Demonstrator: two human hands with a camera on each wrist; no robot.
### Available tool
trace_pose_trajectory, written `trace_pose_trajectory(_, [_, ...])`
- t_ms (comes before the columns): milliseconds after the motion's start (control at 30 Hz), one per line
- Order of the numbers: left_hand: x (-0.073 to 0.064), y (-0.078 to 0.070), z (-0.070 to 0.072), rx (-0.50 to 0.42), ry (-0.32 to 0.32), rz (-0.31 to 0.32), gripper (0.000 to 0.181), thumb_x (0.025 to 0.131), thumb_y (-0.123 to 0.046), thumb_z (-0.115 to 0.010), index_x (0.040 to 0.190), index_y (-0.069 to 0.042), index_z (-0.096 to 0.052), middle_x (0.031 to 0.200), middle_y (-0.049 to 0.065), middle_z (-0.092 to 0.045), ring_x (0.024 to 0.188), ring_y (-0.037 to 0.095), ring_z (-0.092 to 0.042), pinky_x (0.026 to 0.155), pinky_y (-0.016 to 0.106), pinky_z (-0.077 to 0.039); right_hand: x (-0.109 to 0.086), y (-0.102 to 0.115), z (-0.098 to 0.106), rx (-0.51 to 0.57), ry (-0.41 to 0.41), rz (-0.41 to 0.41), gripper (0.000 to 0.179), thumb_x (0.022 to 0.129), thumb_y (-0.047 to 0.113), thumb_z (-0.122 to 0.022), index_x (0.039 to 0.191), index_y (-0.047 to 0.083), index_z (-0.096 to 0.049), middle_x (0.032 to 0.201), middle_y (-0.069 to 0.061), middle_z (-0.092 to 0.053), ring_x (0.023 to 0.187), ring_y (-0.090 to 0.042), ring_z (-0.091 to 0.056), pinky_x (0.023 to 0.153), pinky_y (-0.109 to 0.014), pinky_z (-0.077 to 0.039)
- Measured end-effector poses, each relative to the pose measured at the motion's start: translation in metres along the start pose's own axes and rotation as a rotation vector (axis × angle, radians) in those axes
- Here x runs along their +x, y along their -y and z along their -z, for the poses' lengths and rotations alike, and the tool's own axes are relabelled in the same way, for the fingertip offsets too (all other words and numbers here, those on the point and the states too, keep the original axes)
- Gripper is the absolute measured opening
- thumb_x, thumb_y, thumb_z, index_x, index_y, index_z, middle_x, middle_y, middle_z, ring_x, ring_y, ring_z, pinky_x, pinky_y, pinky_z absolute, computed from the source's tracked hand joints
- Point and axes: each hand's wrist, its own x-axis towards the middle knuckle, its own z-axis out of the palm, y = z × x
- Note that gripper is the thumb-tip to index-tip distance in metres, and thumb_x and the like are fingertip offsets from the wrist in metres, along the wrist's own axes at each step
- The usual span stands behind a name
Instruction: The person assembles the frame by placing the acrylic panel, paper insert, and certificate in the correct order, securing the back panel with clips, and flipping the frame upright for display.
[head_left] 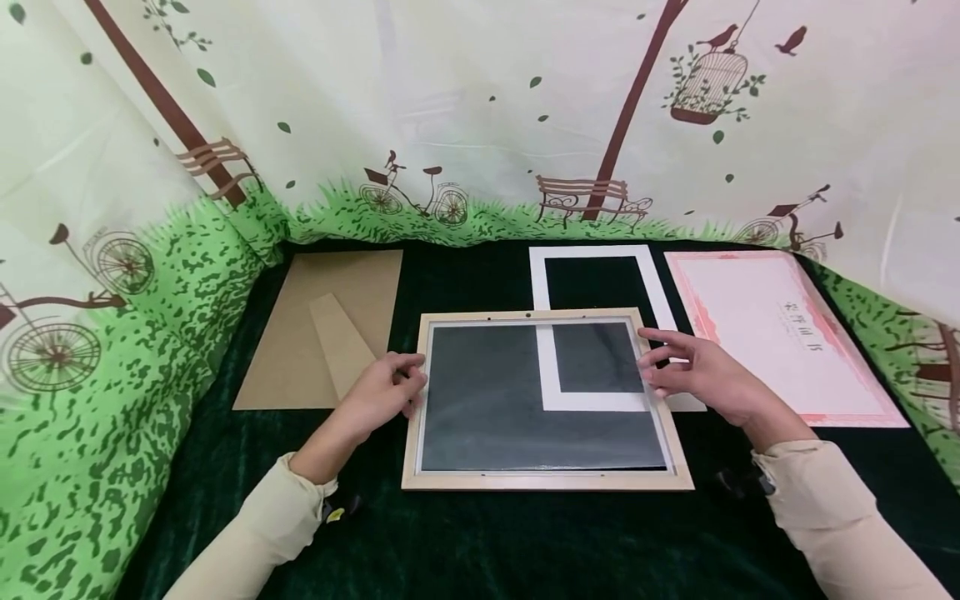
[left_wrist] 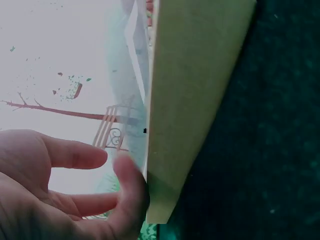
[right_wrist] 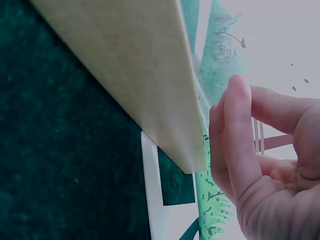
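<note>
A pale wooden picture frame [head_left: 547, 482] with a clear pane [head_left: 480, 400] is in front of me on the dark green cloth. Through the pane I see part of a white rectangular mat [head_left: 589, 253], which the frame overlaps. Beside the left rail is my left hand [head_left: 381, 392], its loosely bent fingertips right at the edge. At the opposite rail, my right hand [head_left: 708, 379] has its fingertips beside the upper part. The right wrist view shows these bent fingers [right_wrist: 239, 135] not wrapped round the wood. In the left wrist view, thumb and fingers [left_wrist: 131, 185] have a gap between them.
Back left lies a brown backing board [head_left: 348, 279] with a tapered stand flap [head_left: 337, 342]. A pink-bordered sheet [head_left: 750, 317] with a few dark characters lies at the right. Behind everything hangs a printed curtain [head_left: 465, 108], whose green lower part [head_left: 172, 358] borders the cloth.
</note>
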Motion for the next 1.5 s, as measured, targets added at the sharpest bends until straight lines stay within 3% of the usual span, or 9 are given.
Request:
trace_pose_trajectory(133, [0.002,0.002,0.0,0.101,-0.023,-0.039,0.042,0.101,-0.015,-0.054,0.139,0.005,-0.053,0.108,0.015,-0.056,0.078,0.019,-0.056,0.064,0.028,-0.051,-0.001,0.002,-0.001,-0.005,-0.001,-0.002,0.075,0.095,0.018,-0.067,0.157,0.004,-0.026,0.126,-0.028,-0.056,0.089,-0.007,-0.069,0.074,-0.029,-0.06])
trace_pose_trajectory(267, [0.005,0.004,0.002,0.091,-0.01,-0.046,0.041,0.101,-0.013,-0.056,0.139,0.002,-0.054,0.109,0.015,-0.055,0.073,0.019,-0.058,0.064,0.029,-0.053,-0.002,0.003,-0.002,-0.024,-0.005,-0.006,0.076,0.095,0.017,-0.067,0.157,0.004,-0.025,0.126,-0.028,-0.056,0.089,-0.007,-0.068,0.074,-0.029,-0.06])
trace_pose_trajectory(400, [0.006,0.006,0.005,0.07,0.009,-0.054,0.043,0.098,-0.007,-0.06,0.139,0.001,-0.053,0.113,0.016,-0.053,0.079,0.019,-0.06,0.065,0.029,-0.057,-0.003,0.004,-0.002,-0.046,-0.011,0.007,0.075,0.095,0.014,-0.068,0.156,0.003,-0.026,0.124,-0.027,-0.056,0.089,-0.006,-0.068,0.073,-0.029,-0.06])
trace_pose_trajectory(600, [0.005,0.006,0.006,0.087,0.018,-0.061,0.059,0.09,-0.002,-0.069,0.144,0.002,-0.046,0.115,0.018,-0.046,0.081,0.018,-0.058,0.064,0.028,-0.057,-0.003,0.005,-0.006,-0.104,-0.031,0.018,0.076,0.094,0.017,-0.07,0.155,0.003,-0.029,0.121,-0.025,-0.059,0.09,-0.01,-0.07,0.073,-0.028,-0.06])
trace_pose_trajectory(867, [0.002,0.003,0.001,0.269,0.018,-0.094,0.081,0.079,-0.005,-0.083,0.149,-0.006,-0.042,0.117,0.017,-0.043,0.086,0.021,-0.053,0.066,0.027,-0.048,-0.004,0.011,-0.014,-0.281,-0.076,0.014,0.071,0.094,0.015,-0.068,0.155,0.003,-0.032,0.114,-0.017,-0.059,0.087,-0.018,-0.065,0.069,-0.023,-0.057])
trace_pose_trajectory(1033, [0.002,0.004,-0.003,0.278,0.024,-0.079,0.079,0.078,-0.005,-0.083,0.147,-0.008,-0.045,0.119,0.017,-0.042,0.089,0.022,-0.054,0.068,0.028,-0.051,-0.004,0.014,-0.018,-0.467,-0.123,0.081,0.066,0.09,0.012,-0.072,0.147,-0.005,-0.043,0.103,-0.015,-0.057,0.085,-0.021,-0.054,0.06,-0.023,-0.048])
trace_pose_trajectory(1133, [0.003,0.006,-0.003,0.272,0.02,-0.072,0.078,0.078,-0.005,-0.083,0.147,-0.008,-0.045,0.119,0.017,-0.043,0.09,0.021,-0.055,0.068,0.028,-0.051,-0.003,0.014,-0.018,-0.517,-0.134,0.097,0.065,0.086,0.012,-0.076,0.143,-0.005,-0.049,0.101,-0.014,-0.054,0.084,-0.022,-0.052,0.058,-0.024,-0.044])
trace_pose_trajectory(1367, [0.004,0.007,-0.002,0.264,0.017,-0.071,0.086,0.078,-0.004,-0.083,0.151,-0.006,-0.038,0.121,0.017,-0.046,0.091,0.022,-0.056,0.071,0.029,-0.052,0.002,0.009,-0.014,-0.496,-0.116,0.15,0.065,0.084,0.007,-0.077,0.142,-0.004,-0.05,0.123,-0.026,-0.046,0.094,-0.032,-0.06,0.067,-0.031,-0.056])
trace_pose_trajectory(1500, [0.004,0.006,-0.002,0.271,0.015,-0.075,0.085,0.079,-0.001,-0.081,0.152,-0.009,-0.038,0.12,0.017,-0.046,0.092,0.022,-0.056,0.069,0.028,-0.052,0.003,0.006,-0.012,-0.427,-0.088,0.121,0.071,0.085,0.004,-0.075,0.147,-0.005,-0.042,0.135,-0.03,-0.046,0.107,-0.044,-0.063,0.071,-0.037,-0.06])
